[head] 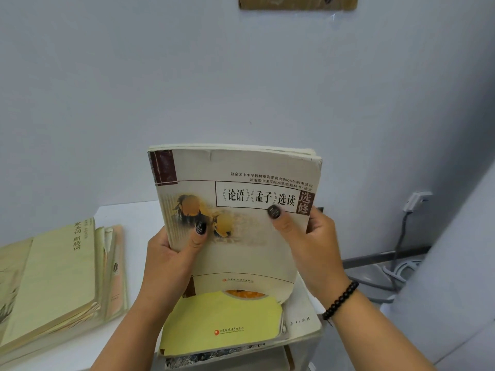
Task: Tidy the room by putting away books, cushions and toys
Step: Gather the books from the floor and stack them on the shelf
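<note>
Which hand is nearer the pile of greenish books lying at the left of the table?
Left. The left hand grips the held book's left edge, just right of the greenish pile. The right hand grips the opposite edge, farther away.

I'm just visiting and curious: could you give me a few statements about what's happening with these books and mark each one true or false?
1. Both hands hold the beige book, the left hand and the right hand. True.
2. The held book lies flat on the table. False: it is raised, cover facing the camera.
3. A yellow-covered book tops the pile below it. True.
4. The beaded bracelet is on the left wrist. False: the right.
5. A stack of books lies at the left on the white table. True.
</note>
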{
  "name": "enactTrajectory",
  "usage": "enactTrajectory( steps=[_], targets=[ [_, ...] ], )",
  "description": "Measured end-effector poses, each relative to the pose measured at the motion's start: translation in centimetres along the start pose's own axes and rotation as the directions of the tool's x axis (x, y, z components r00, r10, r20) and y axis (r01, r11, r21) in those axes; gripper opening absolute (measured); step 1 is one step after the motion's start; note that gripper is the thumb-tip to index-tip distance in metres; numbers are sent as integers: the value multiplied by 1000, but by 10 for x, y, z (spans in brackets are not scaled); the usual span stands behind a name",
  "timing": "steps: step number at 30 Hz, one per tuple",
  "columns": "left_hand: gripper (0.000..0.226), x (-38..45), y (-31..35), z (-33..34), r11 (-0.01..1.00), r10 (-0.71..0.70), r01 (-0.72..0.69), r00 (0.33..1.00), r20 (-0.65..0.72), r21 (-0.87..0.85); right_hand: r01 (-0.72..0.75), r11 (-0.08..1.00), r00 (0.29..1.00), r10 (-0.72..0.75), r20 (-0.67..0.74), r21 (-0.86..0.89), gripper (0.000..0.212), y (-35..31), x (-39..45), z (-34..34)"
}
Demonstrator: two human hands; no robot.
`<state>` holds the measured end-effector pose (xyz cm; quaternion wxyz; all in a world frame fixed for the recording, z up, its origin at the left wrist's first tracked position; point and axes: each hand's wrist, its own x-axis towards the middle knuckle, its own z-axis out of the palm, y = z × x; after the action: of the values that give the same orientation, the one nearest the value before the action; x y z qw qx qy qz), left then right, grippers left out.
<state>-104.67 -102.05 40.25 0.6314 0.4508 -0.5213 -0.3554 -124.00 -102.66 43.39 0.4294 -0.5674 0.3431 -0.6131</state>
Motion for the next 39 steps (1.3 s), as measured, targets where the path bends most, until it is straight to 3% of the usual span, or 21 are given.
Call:
enactTrajectory(
  steps=[2,4,7,10,12,14,16,18,20,22,26,28,30,33,36,39],
  targets=[
    [59,1,-2,0,1000,-10,10,1000,1,5,-87,996,989,86,120,7,21,6,-3,1],
    [59,1,-2,-1,1000,-19,19,1000,14,12,-67,997,987,71,142,-33,27,9,-6,2],
    [67,2,0,-1,999,-44,44,999,23,29,1,998,993,6,115,-56,18,10,-7,-1],
    [51,-2,-3,1,978,-27,4,994,104,211,24,996,999,-26,-25,-88,9,5,-4,-9],
    [49,-7,-13,-1,883,-44,-35,987,157,469,29,996,984,-44,-172,-89,13,-4,2,-19],
    [72,-12,-30,-10,686,-152,7,979,134,727,45,997,944,-64,-325,-64,14,-12,9,-34],
    [95,-17,-44,-18,514,-332,126,941,62,848,57,998,888,-45,-458,13,13,-16,11,-50],
    [105,-23,-47,-21,486,-413,199,911,23,851,28,985,843,68,-534,170,22,-17,11,-62],
    [106,-28,-46,-20,532,-396,200,918,33,823,-17,943,846,191,-497,333,32,-18,9,-69],
    [103,-31,-43,-19,567,-354,182,934,39,803,-97,888,869,296,-398,449,26,-20,7,-71],
    [90,-36,-36,-17,604,-296,185,955,3,775,-109,818,898,325,-297,565,59,-23,2,-63],
    [78,-38,-31,-18,600,-264,177,964,-16,780,-133,798,908,336,-251,588,63,-23,2,-54],
    [71,-40,-25,-21,605,-242,170,970,-24,778,-176,770,920,351,-177,613,54,-15,5,-46],
    [58,-40,-15,-28,576,-240,139,971,4,805,-204,812,894,383,-234,547,39,1,13,-28],
    [42,-40,-5,-36,470,-270,60,960,78,880,-183,914,888,312,-339,363,25,11,18,-6],
    [30,-40,-2,-46,486,-249,-9,957,148,874,-317,929,904,357,-236,193,17,31,18,7]
  ],
)
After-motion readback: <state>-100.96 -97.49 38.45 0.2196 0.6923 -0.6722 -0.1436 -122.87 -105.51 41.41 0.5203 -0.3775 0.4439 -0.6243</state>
